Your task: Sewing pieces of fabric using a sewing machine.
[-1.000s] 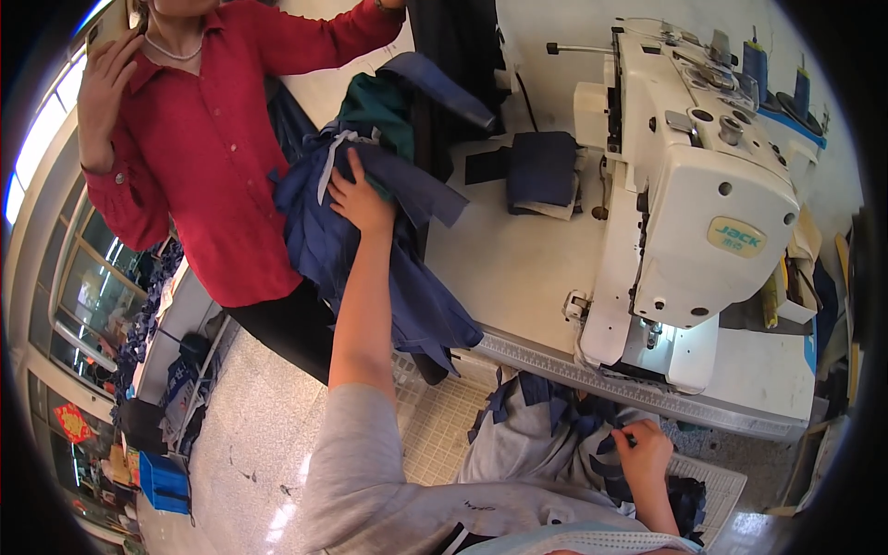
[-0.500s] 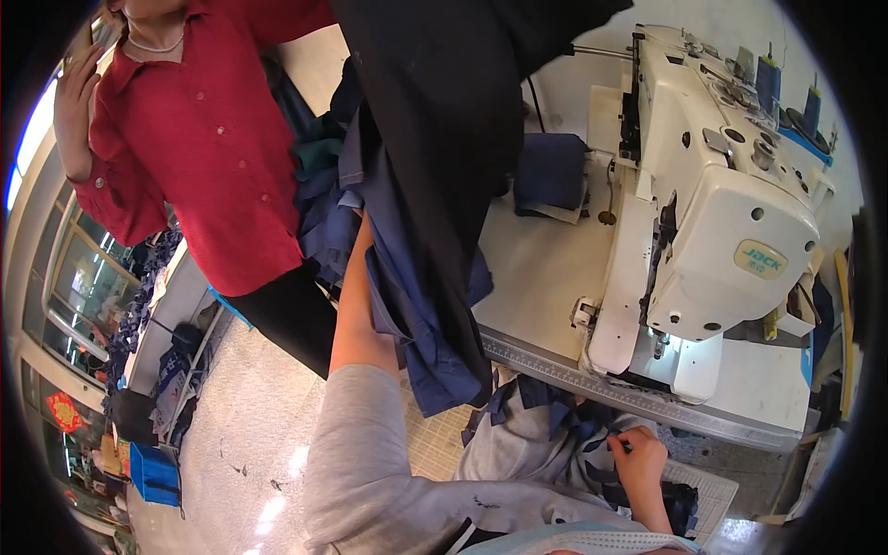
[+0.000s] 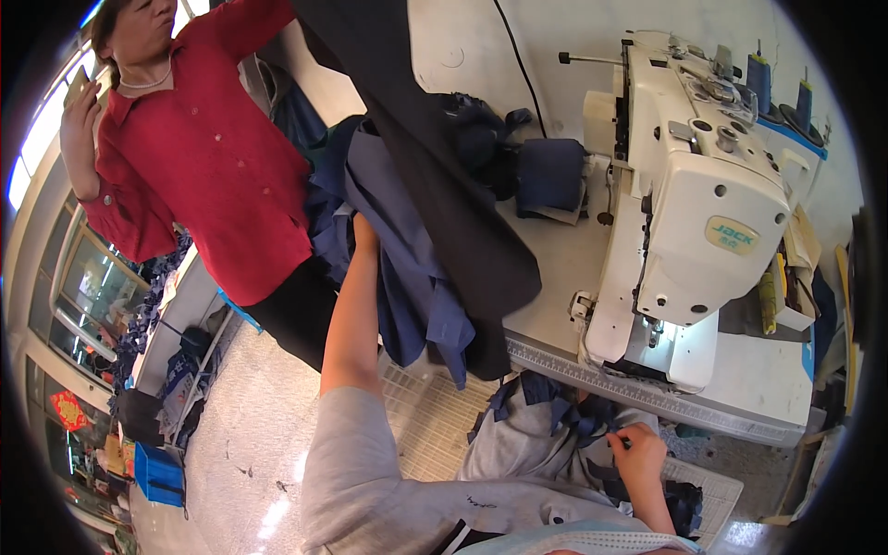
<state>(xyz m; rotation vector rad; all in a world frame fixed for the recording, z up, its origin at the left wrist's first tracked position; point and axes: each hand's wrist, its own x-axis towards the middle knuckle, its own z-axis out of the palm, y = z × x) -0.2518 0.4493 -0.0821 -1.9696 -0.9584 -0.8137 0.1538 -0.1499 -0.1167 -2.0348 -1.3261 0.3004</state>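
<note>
My left arm stretches forward, and my left hand (image 3: pixel 365 237) is against a heap of navy cloth (image 3: pixel 393 199) at the left end of the sewing table. Its fingers are hidden by the fabric. A long black cloth (image 3: pixel 416 157) hangs from the top of the view over the navy pieces, its lower end loose over the table edge. Low on the right, my right hand (image 3: pixel 641 460) is by my lap with fingers curled and thumb pressed in. Dark navy strips (image 3: pixel 592 421) lie on my lap beside it; whatever the fingers hold cannot be made out.
A white sewing machine (image 3: pixel 703 231) with its lamp lit stands at right, below blue thread spools (image 3: pixel 758 81). A folded navy stack (image 3: pixel 550 176) lies left of it. Someone in a red shirt (image 3: pixel 217 139) stands left, an arm raised toward the black cloth. A blue bin (image 3: pixel 159 474) stands far left.
The upper part of the black cloth has moved left, uncovering dark bundles on the table behind, while its lower end has swung right. Navy cloth shifted around my left hand. My right hand stayed put.
</note>
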